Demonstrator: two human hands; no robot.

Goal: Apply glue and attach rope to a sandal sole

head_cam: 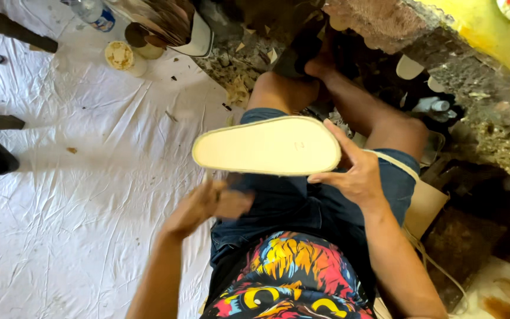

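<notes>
Sole [267,146] above lap, right hand [355,171] at its right end, left hand [208,204] below.

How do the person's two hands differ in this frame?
The right hand grips the cream shoe sole at its rounded end, sharp in view; the left hand hangs below the sole, motion-blurred, its hold unclear. Both are bare and sit over the lap.

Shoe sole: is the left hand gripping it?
No. The right hand holds the pale shoe sole at its rounded end, while the blurred left hand is below it, apart.
</notes>
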